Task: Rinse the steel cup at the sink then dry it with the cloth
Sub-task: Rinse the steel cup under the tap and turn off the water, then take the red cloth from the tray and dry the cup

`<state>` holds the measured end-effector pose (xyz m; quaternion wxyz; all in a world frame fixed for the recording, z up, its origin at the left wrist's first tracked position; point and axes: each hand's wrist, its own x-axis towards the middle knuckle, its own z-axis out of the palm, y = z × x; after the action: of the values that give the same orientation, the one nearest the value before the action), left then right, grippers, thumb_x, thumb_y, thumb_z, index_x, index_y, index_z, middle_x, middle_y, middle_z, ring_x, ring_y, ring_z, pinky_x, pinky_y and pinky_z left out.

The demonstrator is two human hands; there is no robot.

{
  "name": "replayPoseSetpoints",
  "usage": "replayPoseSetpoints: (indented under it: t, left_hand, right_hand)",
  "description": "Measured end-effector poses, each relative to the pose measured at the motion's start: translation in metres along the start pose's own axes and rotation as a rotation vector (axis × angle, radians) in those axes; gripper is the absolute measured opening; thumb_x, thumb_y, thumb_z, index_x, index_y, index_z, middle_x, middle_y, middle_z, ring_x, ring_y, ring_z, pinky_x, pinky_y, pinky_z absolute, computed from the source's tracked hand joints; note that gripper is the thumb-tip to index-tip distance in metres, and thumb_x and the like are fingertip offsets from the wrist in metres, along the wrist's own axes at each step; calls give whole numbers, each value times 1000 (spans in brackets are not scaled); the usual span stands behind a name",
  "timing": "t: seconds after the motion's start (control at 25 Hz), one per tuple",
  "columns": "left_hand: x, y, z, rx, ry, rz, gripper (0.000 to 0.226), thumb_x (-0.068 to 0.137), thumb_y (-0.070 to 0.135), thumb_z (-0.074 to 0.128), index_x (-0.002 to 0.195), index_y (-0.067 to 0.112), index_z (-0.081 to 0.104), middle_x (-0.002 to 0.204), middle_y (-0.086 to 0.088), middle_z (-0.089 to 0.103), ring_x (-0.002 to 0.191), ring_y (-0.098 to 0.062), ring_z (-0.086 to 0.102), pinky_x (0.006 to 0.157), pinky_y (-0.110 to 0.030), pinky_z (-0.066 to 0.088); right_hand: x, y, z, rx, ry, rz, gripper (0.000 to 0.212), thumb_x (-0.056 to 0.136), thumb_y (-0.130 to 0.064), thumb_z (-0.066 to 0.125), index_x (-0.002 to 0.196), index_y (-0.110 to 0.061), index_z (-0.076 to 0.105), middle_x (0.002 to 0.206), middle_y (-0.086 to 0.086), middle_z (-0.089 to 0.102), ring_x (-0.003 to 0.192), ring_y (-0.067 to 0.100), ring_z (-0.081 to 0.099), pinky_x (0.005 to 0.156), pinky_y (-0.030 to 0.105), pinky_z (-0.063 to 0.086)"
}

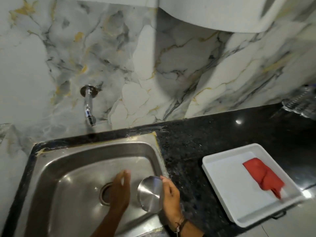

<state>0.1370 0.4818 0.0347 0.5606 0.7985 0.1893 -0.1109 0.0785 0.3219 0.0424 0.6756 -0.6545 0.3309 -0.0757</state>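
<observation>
The steel cup (150, 193) hangs over the right side of the steel sink (75, 161), turned so that its round base faces me. My right hand (171, 197) grips it from the right. My left hand (119, 192) hovers above the sink's drain just left of the cup, fingers extended and empty, not touching the cup. The red cloth (263, 175) lies crumpled in a white tray (222, 170) on the counter to the right. The chrome tap (89, 106) sticks out of the wall above the sink; no water is seen running.
A black granite counter (205, 134) runs to the right of the sink, against a marble-patterned wall. A clear plastic bottle (301, 103) lies at the counter's far right. A white curved object hangs overhead at the top right.
</observation>
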Motion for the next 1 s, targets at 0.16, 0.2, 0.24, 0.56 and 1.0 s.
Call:
replayPoseSetpoints:
  t: [0.16, 0.2, 0.24, 0.56, 1.0]
  left_hand:
    - [-66, 4, 70, -438, -461, -219, 43, 96, 52, 70, 119, 16, 79, 120, -15, 81, 113, -30, 74, 91, -43, 62]
    - [-78, 8, 86, -484, -502, -250, 40, 97, 53, 67, 120, 23, 79, 117, -9, 83, 109, -27, 78, 85, -42, 65]
    - [-89, 12, 101, -478, -499, -256, 32, 102, 49, 62, 123, 30, 77, 118, -3, 84, 108, -23, 80, 81, -36, 66]
    - [-147, 62, 250, -343, -302, 41, 36, 108, 7, 54, 143, 0, 64, 139, -12, 68, 135, -18, 60, 99, 2, 39]
    - [-196, 109, 387, -328, 28, 60, 39, 98, 60, 40, 110, 60, 77, 116, 39, 75, 106, 19, 67, 76, 1, 50]
  right_hand:
    - [5, -5, -58, 120, 52, 231, 30, 112, -18, 52, 110, -5, 78, 116, 21, 79, 117, 40, 72, 107, 52, 56]
    - [9, -7, -75, 118, 47, 259, 31, 112, -24, 53, 111, -4, 77, 116, 22, 78, 116, 40, 72, 107, 54, 56]
    - [14, -8, -92, 112, 47, 272, 31, 111, -28, 53, 109, -6, 76, 116, 22, 77, 113, 38, 72, 104, 53, 57]
    - [127, -47, -291, -425, -68, -78, 50, 106, -54, 44, 124, -20, 76, 122, -2, 78, 120, 22, 70, 108, 42, 52]
    - [294, -53, -471, -1487, 67, -11, 39, 110, -32, 42, 144, -17, 53, 141, 8, 64, 129, 31, 63, 107, 47, 50]
